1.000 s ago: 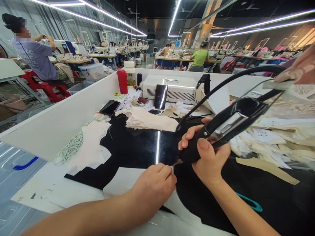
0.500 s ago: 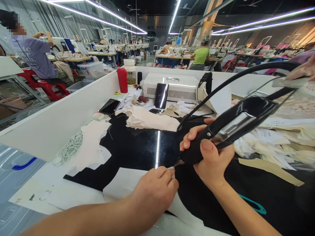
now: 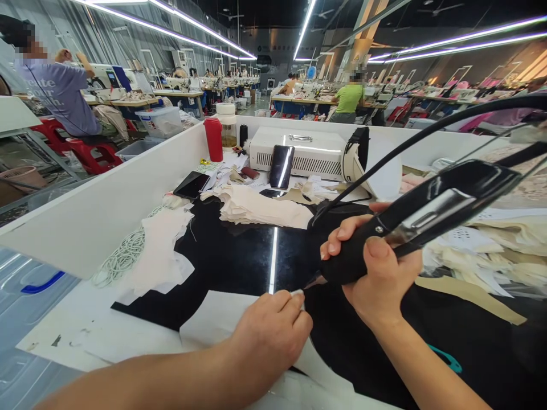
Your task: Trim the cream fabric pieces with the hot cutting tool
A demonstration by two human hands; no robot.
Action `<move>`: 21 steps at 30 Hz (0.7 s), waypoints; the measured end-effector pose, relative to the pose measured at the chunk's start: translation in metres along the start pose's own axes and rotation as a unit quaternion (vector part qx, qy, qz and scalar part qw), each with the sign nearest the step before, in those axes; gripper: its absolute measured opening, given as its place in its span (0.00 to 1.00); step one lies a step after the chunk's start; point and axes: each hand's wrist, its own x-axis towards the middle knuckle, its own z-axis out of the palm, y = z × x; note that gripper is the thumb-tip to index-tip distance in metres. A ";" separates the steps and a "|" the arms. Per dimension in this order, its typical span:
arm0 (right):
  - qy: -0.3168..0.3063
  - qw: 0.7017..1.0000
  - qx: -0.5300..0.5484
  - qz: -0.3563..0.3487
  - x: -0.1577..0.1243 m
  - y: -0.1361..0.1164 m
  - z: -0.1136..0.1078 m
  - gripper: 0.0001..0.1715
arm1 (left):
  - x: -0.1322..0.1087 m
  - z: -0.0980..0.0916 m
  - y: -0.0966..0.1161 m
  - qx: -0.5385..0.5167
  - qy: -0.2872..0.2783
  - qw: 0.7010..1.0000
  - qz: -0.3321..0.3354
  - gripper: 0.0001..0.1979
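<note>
My right hand (image 3: 384, 279) is wrapped round a black corded hand tool (image 3: 431, 205) with a silver metal strip along its body. The tool slants down to the left, and its narrow metal tip (image 3: 315, 282) is a short way from my left fingertips. My left hand (image 3: 273, 330) is closed, its thumb and fingers pinching the corner of a white sheet (image 3: 213, 316) on the black work surface (image 3: 231, 256). A small pale edge shows at those fingertips; the rest of the grip is hidden under the hand.
Pale cut fabric pieces (image 3: 260, 208) lie stacked beyond my hands. A vented white box (image 3: 299, 149), a phone (image 3: 282, 165) and a red cup (image 3: 213, 139) stand at the back. Teal-handled scissors or snips (image 3: 447, 359) lie by my right forearm. The tool's cord (image 3: 410, 142) arches overhead.
My right hand has moved a little to the right with the tool, drawing its tip slightly away from my left fingers. My left hand stays almost in place.
</note>
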 end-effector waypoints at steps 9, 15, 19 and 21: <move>-0.011 1.000 0.011 0.002 -0.004 0.005 0.000 0.30 | -0.001 0.001 0.001 0.006 -0.033 0.999 0.007 0.13; -0.015 1.000 0.016 -0.006 -0.004 0.005 0.000 0.26 | -0.002 0.005 0.001 0.017 -0.029 0.999 0.013 0.13; -0.008 1.000 0.010 -0.003 -0.005 0.004 0.002 0.25 | 0.001 0.002 0.002 0.014 0.002 1.000 0.003 0.14; -0.005 1.000 0.018 -0.002 -0.005 0.004 0.003 0.26 | 0.002 0.001 0.002 0.017 0.002 1.000 0.006 0.14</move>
